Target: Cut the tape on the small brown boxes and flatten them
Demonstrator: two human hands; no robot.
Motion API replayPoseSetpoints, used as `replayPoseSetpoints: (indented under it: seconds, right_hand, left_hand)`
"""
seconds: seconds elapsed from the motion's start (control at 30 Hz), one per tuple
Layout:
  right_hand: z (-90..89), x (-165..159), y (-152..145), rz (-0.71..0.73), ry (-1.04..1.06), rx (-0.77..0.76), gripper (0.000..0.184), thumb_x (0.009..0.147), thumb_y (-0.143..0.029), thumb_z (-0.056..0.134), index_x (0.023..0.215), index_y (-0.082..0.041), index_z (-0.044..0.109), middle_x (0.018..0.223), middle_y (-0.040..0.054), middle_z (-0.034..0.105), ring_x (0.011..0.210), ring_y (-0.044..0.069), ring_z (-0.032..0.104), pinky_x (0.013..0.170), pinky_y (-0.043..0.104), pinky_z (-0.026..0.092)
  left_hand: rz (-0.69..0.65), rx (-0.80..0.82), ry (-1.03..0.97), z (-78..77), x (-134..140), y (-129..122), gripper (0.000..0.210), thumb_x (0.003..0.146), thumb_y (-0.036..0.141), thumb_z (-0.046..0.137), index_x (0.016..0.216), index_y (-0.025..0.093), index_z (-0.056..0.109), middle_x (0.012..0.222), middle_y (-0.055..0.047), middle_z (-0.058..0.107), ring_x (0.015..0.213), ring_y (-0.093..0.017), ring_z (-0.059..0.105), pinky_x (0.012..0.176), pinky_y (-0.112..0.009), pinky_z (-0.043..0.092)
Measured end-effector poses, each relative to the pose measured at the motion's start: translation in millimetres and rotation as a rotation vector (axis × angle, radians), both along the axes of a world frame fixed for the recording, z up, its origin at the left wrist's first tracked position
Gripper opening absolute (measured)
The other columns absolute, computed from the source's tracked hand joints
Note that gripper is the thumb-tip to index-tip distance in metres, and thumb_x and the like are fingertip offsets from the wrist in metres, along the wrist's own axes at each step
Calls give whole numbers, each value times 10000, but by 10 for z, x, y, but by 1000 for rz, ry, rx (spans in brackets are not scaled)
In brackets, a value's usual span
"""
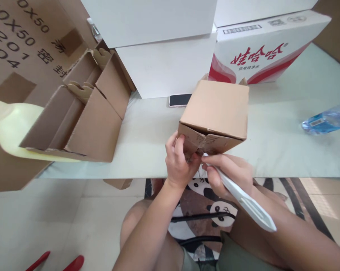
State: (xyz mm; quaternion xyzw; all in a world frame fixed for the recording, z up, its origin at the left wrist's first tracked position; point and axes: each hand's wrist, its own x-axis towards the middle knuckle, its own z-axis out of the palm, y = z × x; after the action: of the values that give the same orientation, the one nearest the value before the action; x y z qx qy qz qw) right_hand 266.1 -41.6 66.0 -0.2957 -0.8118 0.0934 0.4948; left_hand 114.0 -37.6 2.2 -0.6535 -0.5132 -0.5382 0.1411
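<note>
A small brown cardboard box [219, 107] stands near the table's front edge, its taped, flapped end facing me. My left hand [179, 160] grips the lower left of that end, fingers curled against the cardboard. In my right hand [229, 171] is a slim white utility knife [243, 199], held like a pen with its long handle sloping back over my wrist. Its front end meets the taped seam low on the box, close to my left thumb. The blade itself is too small or hidden to make out.
Two open cardboard boxes [93, 124] stand at left beside a pale yellow object [14, 128]. Behind are white cartons [170, 67], a red-and-white carton [260, 56] and a phone [179, 100]. A plastic bottle [325, 122] lies at right. Red objects [74, 262] show on the floor.
</note>
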Motion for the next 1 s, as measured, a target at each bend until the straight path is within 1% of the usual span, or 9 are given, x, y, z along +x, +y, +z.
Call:
replayPoseSetpoints:
  seconds: [0.27,0.43,0.57,0.63,0.7,0.77,0.83,0.93,1.0]
  right_hand:
    - [40,27,-1,24,-1,26,229,819,-52,538,940,-227,622,614,2,683,501,140,658,484,237,545]
    - [25,14,10,-1,-20,9,249,815,-39,550,926,-252,617,610,-23,682,495,129,655,486,226,545]
    - [-62,83,-13,-5,150,66,222,883,-104,509,963,-260,644,593,-15,659,474,140,641,443,255,516]
    - [-124,121,-6,10,250,54,206,924,-169,507,1012,-279,658,644,0,685,501,159,662,442,284,524]
    - [-197,144,44,7,366,15,188,949,-232,515,1055,-291,659,697,8,705,519,168,669,434,298,519]
    - [-288,158,157,-86,439,-77,174,953,-257,525,1064,-286,657,717,2,703,558,171,676,469,303,530]
    - [-405,181,327,-215,338,-203,179,934,-271,551,1075,-262,661,758,12,712,629,185,690,547,325,557]
    - [-621,238,609,-342,-92,-375,367,862,-264,590,1217,-192,653,957,112,740,823,272,702,698,429,580]
    - [-754,272,739,-386,-368,-458,503,837,-195,546,1331,-130,611,1040,184,719,933,343,676,766,509,563]
  left_hand:
    - [-10,-58,-76,-44,-3,5,708,847,228,634,1492,211,342,1327,-181,528,1236,-282,587,879,-399,597]
    - [-18,-77,-96,-93,-54,38,730,823,235,655,1482,232,340,1322,-170,530,1236,-286,591,900,-420,597]
    - [-3,-104,-129,-135,-123,70,790,747,183,647,1473,211,335,1335,-177,530,1250,-299,587,913,-422,593]
    - [14,-178,-228,-130,-178,85,829,708,172,650,1469,213,325,1377,-188,509,1242,-298,594,917,-413,590]
    - [10,-265,-416,-100,-265,112,857,682,173,657,1465,238,316,1442,-195,469,1196,-280,625,887,-387,594]
    - [-8,-331,-656,-55,-397,154,869,665,174,654,1457,278,310,1477,-183,454,1098,-243,668,804,-345,600]
    - [4,-370,-886,-2,-562,198,842,652,182,636,1429,297,332,1411,-148,525,971,-206,689,698,-303,585]
    - [7,-489,-1203,87,-805,217,703,609,174,617,1290,259,468,1070,-55,663,815,-172,668,610,-254,531]
    - [-46,-617,-1353,148,-919,186,579,556,152,617,1124,236,540,837,12,651,686,-149,632,554,-230,490]
